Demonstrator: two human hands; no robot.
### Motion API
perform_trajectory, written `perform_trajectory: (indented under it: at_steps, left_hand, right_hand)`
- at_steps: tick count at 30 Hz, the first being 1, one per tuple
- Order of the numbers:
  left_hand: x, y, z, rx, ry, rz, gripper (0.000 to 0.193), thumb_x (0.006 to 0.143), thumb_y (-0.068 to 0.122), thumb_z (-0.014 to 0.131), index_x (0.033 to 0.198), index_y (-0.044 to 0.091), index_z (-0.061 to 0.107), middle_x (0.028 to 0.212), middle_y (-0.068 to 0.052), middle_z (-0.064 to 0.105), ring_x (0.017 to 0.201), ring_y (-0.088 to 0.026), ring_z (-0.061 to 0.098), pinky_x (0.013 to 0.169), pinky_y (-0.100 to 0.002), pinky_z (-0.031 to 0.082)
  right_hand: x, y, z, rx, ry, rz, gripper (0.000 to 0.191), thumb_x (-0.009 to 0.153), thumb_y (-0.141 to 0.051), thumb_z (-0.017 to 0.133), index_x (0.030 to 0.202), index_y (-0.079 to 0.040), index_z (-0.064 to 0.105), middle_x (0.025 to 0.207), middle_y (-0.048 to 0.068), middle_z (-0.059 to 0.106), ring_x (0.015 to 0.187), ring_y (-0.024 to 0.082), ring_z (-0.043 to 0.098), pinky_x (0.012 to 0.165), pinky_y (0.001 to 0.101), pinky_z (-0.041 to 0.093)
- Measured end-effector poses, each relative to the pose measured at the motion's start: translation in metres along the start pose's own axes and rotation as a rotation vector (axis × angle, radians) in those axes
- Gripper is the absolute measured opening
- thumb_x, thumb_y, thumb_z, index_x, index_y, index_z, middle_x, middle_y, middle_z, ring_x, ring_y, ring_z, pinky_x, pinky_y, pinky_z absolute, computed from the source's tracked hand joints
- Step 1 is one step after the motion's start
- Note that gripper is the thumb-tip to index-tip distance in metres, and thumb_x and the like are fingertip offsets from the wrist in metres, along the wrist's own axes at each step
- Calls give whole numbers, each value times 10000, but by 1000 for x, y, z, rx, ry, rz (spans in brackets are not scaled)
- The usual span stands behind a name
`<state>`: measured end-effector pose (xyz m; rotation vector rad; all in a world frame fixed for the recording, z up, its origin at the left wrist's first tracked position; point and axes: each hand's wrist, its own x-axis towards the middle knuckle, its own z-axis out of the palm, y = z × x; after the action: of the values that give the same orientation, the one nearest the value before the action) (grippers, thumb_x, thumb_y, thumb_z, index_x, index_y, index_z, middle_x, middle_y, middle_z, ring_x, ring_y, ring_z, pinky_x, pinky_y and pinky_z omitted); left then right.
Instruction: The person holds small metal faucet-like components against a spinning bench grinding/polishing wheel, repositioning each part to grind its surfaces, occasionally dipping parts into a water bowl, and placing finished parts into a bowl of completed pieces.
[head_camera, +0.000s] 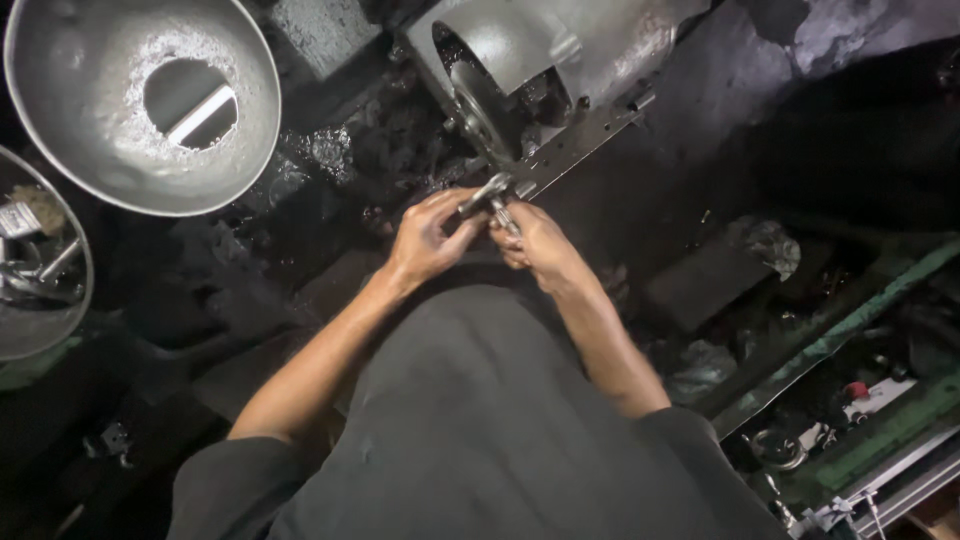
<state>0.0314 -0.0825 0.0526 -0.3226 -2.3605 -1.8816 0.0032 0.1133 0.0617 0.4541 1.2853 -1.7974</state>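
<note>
Both hands meet just in front of the grey machine housing (560, 45). The left hand (428, 240) pinches a small metal part (487, 195), seemingly steadying it, while the right hand (535, 243) grips a thin metal tool (507, 215) against it. A holed metal bowl (140, 100) sits well left of the housing.

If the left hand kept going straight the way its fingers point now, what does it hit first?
The left hand points up and right at the small shiny metal part both hands hold. Past that, probably the flat perforated steel strip and the grey machine housing, though depth is unclear.
</note>
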Motion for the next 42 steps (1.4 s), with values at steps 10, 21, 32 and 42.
perform_trajectory:
  at_steps: [10,21,32,42]
  left_hand:
    - [7,-14,0,123,89,-130,238,955,145,756,1144,4,726,1045,-143,762,820,-200,743,622,-291,565]
    - [51,8,-19,452,-94,-154,312,925,329,731,867,22,726,769,-195,689,718,-388,675,627,-467,524]
    - [38,18,4,312,-57,14,228,905,232,759,1007,28,747,928,-163,739,840,-334,721,721,-416,572]
    - [-6,-34,-12,-61,19,-56,304,960,118,773,1225,-10,699,1119,-141,742,957,-192,730,837,-332,605]
  right_hand:
    - [27,-14,-10,213,-163,174,396,1114,-332,314,941,-65,549,546,-103,342,368,20,240,374,226,195]
    - [35,-21,-18,313,-230,248,333,1099,-275,357,806,-142,442,556,-110,338,369,0,249,391,230,211]
    - [-1,-2,-16,-263,254,-87,343,1094,-335,374,876,-133,545,589,-90,413,446,14,342,430,225,286]
    - [24,-5,-7,130,-107,102,366,1099,-309,346,922,-68,556,538,-87,371,379,26,272,386,226,230]
